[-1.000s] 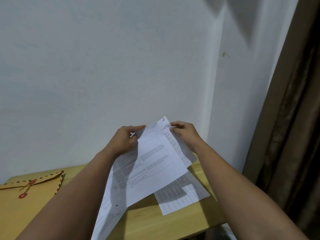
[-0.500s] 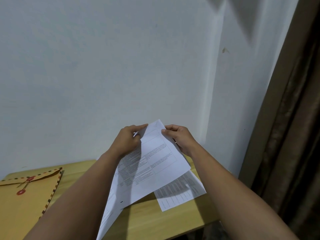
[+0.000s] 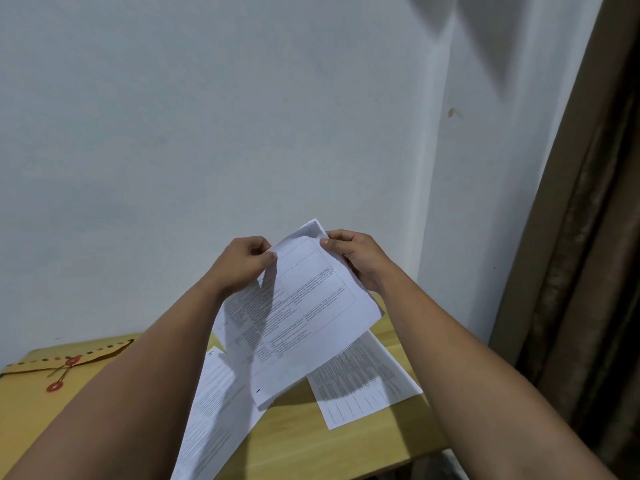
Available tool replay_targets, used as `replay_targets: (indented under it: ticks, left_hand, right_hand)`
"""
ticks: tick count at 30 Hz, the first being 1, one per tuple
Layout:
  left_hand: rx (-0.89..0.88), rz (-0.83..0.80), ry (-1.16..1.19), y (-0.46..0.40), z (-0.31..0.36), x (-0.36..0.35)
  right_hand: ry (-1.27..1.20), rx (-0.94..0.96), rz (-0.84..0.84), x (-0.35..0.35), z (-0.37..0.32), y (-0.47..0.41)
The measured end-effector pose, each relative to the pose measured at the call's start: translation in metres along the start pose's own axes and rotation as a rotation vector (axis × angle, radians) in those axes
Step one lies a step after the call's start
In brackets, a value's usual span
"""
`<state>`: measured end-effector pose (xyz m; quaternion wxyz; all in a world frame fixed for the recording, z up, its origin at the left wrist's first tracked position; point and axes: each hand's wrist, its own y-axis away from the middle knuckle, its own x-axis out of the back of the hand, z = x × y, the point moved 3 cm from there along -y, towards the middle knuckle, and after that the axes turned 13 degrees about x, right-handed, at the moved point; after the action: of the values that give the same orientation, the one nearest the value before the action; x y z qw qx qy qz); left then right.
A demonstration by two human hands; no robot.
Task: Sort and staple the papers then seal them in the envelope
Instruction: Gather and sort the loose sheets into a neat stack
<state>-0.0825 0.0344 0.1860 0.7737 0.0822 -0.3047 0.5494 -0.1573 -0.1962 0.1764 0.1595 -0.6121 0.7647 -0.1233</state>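
Note:
Both hands hold a small stack of printed white papers raised above the wooden table. My left hand pinches the stack's upper left corner. My right hand grips the upper right edge, thumb on the front sheet. Another printed sheet lies flat on the table under the stack, to the right. A further sheet slants down by my left forearm. A brown envelope with red string-tie buttons lies at the table's left end. No stapler is visible.
A white wall rises directly behind the table. A brown curtain hangs along the right side. The table's front right edge drops off near my right forearm.
The sheets in my hands have drawn together into one stack; the offset back sheet at my right hand is now nearly hidden. My left fingers have curled tighter on the corner.

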Motion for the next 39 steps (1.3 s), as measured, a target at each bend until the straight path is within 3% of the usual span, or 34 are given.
replay_targets:
  ticks: [5, 9, 15, 22, 28, 39]
  left_hand:
    - [-0.009, 0.014, -0.081, -0.006, 0.013, 0.014]
    - [0.091, -0.060, -0.211, -0.022, 0.017, 0.021]
    - [0.158, -0.079, -0.301, -0.025, -0.033, -0.009]
    - [0.245, -0.219, -0.307, -0.005, -0.105, -0.056]
    - [0.191, -0.079, -0.242, 0.006, -0.126, -0.080]
    - [0.118, -0.027, -0.205, 0.010, -0.132, -0.092]
  right_hand:
    - [-0.070, -0.035, 0.045, 0.000, 0.006, -0.001]
    - [-0.040, -0.063, 0.091, 0.000, 0.026, -0.002]
    - [0.286, -0.139, 0.026, 0.001, 0.087, 0.015]
    - [0.066, -0.123, 0.132, -0.016, 0.150, 0.045]
    - [0.271, -0.072, 0.153, -0.025, 0.181, 0.059]
    - [0.188, -0.072, 0.161, -0.031, 0.187, 0.063]
